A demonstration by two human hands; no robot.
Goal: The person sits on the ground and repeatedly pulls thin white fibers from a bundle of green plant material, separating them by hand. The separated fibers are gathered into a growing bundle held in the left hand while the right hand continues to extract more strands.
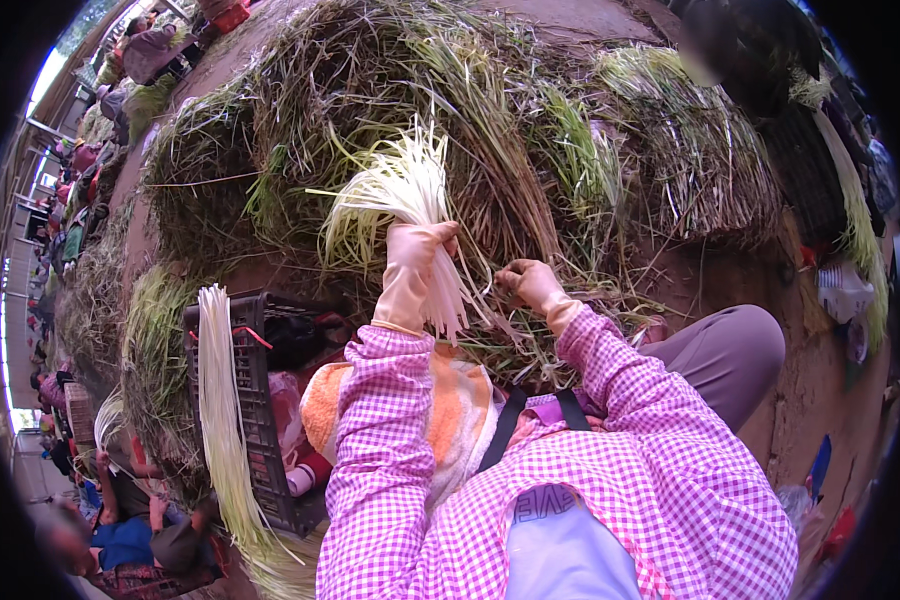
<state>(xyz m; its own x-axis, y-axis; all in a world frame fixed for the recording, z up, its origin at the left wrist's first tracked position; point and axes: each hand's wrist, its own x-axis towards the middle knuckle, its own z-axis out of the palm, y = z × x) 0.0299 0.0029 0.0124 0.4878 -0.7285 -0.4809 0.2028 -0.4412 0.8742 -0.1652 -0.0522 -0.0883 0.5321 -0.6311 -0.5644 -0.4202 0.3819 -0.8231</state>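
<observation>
My left hand (pixel 420 251), in a pale rubber glove, grips a bunch of blanched chives (pixel 401 184) around its middle. Their yellowish leaf ends fan out at the far side, while the white stem ends (pixel 450 296) hang towards my lap. Just right of the stems is my right hand (pixel 531 283), also gloved, with its fingers curled together. Whether a thin stem is pinched in those fingers cannot be made out. Loose green and pale trimmings (pixel 540 352) lie beneath both hands. An orange and white striped towel (pixel 457 420) covers part of my lap.
A dark plastic crate (pixel 251 390) stands at my left, with a long bundle of pale chives (pixel 221 405) along its outer side. Large heaps of uncleaned stalks (pixel 330 97) spread in front, with another pile (pixel 690 150) to the right. A person (pixel 131 532) handles stalks at lower left.
</observation>
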